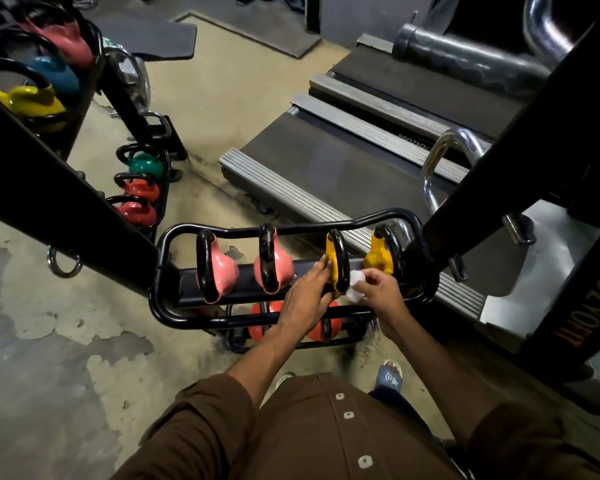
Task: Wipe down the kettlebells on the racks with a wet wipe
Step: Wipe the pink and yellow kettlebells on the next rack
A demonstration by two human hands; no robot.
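Kettlebells sit in a row on the top shelf of a black tube rack (168, 237) near the middle of the view: two pink ones on the left, two yellow ones on the right, all with black handles. The left pink kettlebell (219, 271) and the right pink kettlebell (274, 268) stand apart from the hands. The left hand (309, 292) lies with fingers spread and flat against the left side of the inner yellow kettlebell (334, 261), fingertips touching its body beside the handle. The right hand (378, 289) is just right of that same kettlebell, fingers curled and pinching a crumpled white wipe (354, 289), which presses against the right side of the black handle. The outer yellow kettlebell (380, 258) stands at the far right end of the shelf, just beyond the right hand. On a lower shelf, partly hidden by the arms, are two red kettlebells (260, 317). Further left, a second rack holds a green one and two red ones, and a nearer rack at the upper left holds yellow, blue and pink ones. Treadmill decks (326, 157) stretch across the floor on the far right. Brown sleeves (205, 410) and a buttoned brown shirt fill the near edge, with a sandalled foot (390, 375) on the stained concrete floor (49, 323).
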